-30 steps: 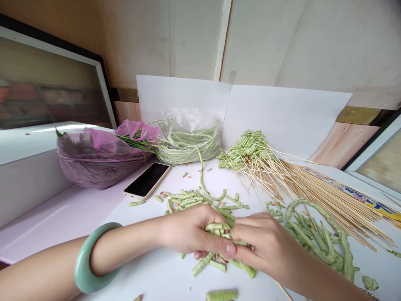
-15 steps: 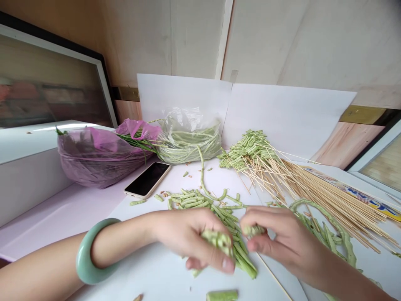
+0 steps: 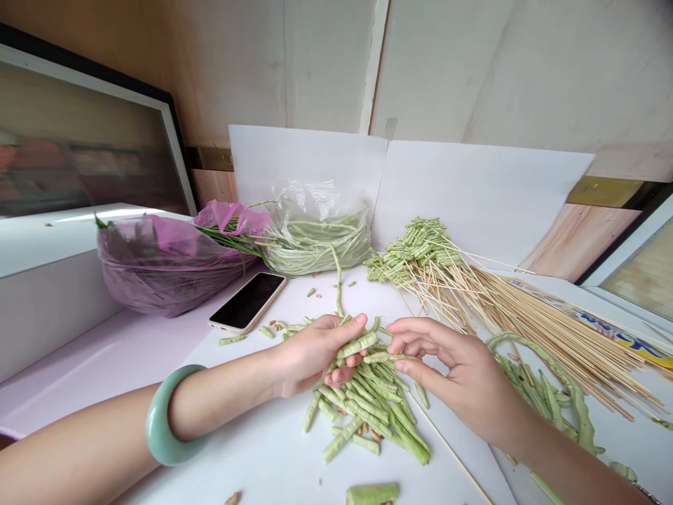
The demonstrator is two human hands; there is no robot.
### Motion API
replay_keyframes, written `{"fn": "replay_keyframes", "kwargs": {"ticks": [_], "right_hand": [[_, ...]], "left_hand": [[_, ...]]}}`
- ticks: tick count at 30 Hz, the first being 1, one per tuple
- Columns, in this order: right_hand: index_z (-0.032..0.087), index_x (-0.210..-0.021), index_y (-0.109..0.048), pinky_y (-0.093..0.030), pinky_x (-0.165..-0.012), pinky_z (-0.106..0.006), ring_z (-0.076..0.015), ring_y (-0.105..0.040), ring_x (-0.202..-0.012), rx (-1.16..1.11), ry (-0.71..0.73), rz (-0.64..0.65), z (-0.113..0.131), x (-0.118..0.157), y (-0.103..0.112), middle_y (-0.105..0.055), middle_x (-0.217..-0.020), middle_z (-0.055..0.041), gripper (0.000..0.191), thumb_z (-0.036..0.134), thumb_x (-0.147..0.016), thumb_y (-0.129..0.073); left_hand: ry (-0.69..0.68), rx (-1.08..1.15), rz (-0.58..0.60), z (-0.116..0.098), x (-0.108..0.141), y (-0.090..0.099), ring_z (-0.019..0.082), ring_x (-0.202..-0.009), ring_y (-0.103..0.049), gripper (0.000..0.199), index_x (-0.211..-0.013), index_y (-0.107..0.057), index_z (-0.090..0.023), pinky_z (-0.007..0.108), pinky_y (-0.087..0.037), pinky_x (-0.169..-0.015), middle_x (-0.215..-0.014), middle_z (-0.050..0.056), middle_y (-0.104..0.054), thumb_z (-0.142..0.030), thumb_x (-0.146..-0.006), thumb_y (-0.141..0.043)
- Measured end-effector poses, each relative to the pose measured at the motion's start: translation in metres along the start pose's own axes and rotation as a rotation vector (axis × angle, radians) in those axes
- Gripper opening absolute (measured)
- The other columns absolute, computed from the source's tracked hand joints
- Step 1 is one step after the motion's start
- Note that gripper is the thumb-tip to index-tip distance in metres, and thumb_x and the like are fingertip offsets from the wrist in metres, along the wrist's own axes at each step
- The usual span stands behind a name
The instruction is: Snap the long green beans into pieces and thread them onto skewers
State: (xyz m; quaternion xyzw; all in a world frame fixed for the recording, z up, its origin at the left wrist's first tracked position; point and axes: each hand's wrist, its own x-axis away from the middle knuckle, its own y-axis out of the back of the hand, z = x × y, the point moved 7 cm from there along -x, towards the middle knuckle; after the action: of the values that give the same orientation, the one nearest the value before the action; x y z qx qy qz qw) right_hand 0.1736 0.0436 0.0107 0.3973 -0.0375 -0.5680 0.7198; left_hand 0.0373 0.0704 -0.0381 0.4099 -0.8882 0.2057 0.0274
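Between the hands, a cut long-bean piece point(image 3: 379, 357) lies sideways, pinched by the right hand point(image 3: 455, 372), the left hand point(image 3: 310, 358) curled around others.

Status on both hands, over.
Left hand gripping cut long-bean pieces. Right hand pinching a bean piece. Bean pile below; loose bamboo skewer alongside.
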Motion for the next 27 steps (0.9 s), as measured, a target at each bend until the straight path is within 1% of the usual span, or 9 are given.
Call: {"fn": "replay_keyframes", "kwargs": {"ticks": [4, 7, 10, 12, 16, 20, 22, 24, 27], "right_hand": [[0.027, -0.097, -0.062, -0.057, -0.068, -0.024, -0.0164, -0.072, -0.078, -0.075, -0.054, 0.006, 0.004, 0.002, -0.006, -0.076, -0.084, 0.0017, 0.020, 0.016, -0.080, -0.064], [0.028, -0.095, -0.061, -0.056, -0.068, -0.021, -0.0138, -0.072, -0.075, -0.017, 0.020, 0.011, 0.013, 0.003, -0.011, -0.074, -0.081, 0.0050, 0.025, 0.009, -0.079, -0.063], [0.028, -0.097, -0.057, -0.055, -0.064, -0.021, -0.0112, -0.070, -0.067, 0.056, 0.151, -0.068, 0.021, 0.006, -0.011, -0.067, -0.091, 0.0032, 0.030, 0.006, -0.078, -0.061], [0.027, -0.099, -0.053, -0.055, -0.059, -0.021, -0.0109, -0.069, -0.065, 0.083, 0.201, -0.106, 0.024, 0.008, -0.010, -0.059, -0.098, 0.0008, 0.031, 0.005, -0.078, -0.059], [0.025, -0.096, -0.048, -0.056, -0.057, -0.021, -0.0107, -0.067, -0.063, 0.063, 0.205, -0.115, 0.023, 0.008, -0.012, -0.052, -0.093, 0.0005, 0.025, 0.007, -0.081, -0.056], [0.024, -0.093, -0.049, -0.054, -0.058, -0.022, -0.0116, -0.065, -0.062, 0.115, 0.198, -0.139, 0.022, 0.009, -0.011, -0.056, -0.085, 0.0012, 0.022, 0.008, -0.079, -0.055], [0.024, -0.088, -0.051, -0.050, -0.055, -0.022, -0.0127, -0.062, -0.059, 0.184, 0.146, -0.097, 0.017, 0.008, -0.012, -0.058, -0.074, 0.0031, 0.016, 0.011, -0.079, -0.056], [0.023, -0.075, -0.050, -0.041, -0.049, -0.022, -0.0122, -0.053, -0.052, 0.246, 0.088, -0.006, 0.011, 0.007, -0.016, -0.052, -0.061, 0.0055, 0.013, 0.014, -0.082, -0.057], [0.022, -0.057, -0.037, -0.028, -0.043, -0.023, -0.0099, -0.036, -0.046, 0.233, 0.093, 0.155, 0.013, 0.007, -0.021, -0.035, -0.052, 0.0076, 0.034, 0.020, -0.086, -0.055]], "left_hand": [[0.031, -0.005, 0.024, 0.003, 0.000, -0.005, 0.001, -0.035, -0.035, 0.050, -0.064, -0.051, -0.013, 0.017, -0.017, -0.037, -0.053, -0.007, -0.044, -0.059, -0.074, -0.066], [0.014, -0.089, 0.075, 0.003, 0.002, -0.011, 0.003, -0.035, -0.038, 0.052, -0.063, -0.050, -0.014, 0.017, -0.024, -0.037, -0.051, -0.006, -0.046, -0.063, -0.074, -0.064], [-0.032, -0.254, 0.101, 0.001, 0.004, -0.014, 0.005, -0.037, -0.041, 0.053, -0.063, -0.050, -0.015, 0.018, -0.031, -0.038, -0.048, -0.006, -0.045, -0.066, -0.076, -0.059], [-0.042, -0.362, 0.103, 0.001, 0.005, -0.014, 0.005, -0.038, -0.042, 0.050, -0.068, -0.051, -0.016, 0.017, -0.032, -0.039, -0.048, -0.007, -0.044, -0.065, -0.078, -0.058], [-0.080, -0.551, 0.085, 0.000, 0.008, -0.012, 0.008, -0.044, -0.046, 0.044, -0.082, -0.059, -0.016, 0.018, -0.032, -0.040, -0.053, -0.006, -0.046, -0.059, -0.076, -0.064], [-0.061, -0.534, 0.080, 0.001, 0.008, -0.013, 0.007, -0.047, -0.047, 0.044, -0.084, -0.061, -0.015, 0.019, -0.039, -0.042, -0.062, -0.004, -0.053, -0.055, -0.071, -0.071], [-0.022, -0.458, 0.097, 0.002, 0.008, -0.014, 0.006, -0.045, -0.045, 0.043, -0.082, -0.061, -0.014, 0.019, -0.040, -0.042, -0.062, -0.004, -0.055, -0.053, -0.069, -0.074], [-0.006, -0.379, 0.118, 0.002, 0.009, -0.016, 0.005, -0.043, -0.042, 0.040, -0.076, -0.059, -0.014, 0.018, -0.035, -0.040, -0.059, -0.005, -0.053, -0.051, -0.069, -0.075], [-0.053, -0.372, 0.223, -0.003, 0.014, -0.024, 0.004, -0.045, -0.034, 0.037, -0.064, -0.053, -0.015, 0.018, -0.027, -0.041, -0.052, -0.007, -0.044, -0.045, -0.077, -0.070]]}}
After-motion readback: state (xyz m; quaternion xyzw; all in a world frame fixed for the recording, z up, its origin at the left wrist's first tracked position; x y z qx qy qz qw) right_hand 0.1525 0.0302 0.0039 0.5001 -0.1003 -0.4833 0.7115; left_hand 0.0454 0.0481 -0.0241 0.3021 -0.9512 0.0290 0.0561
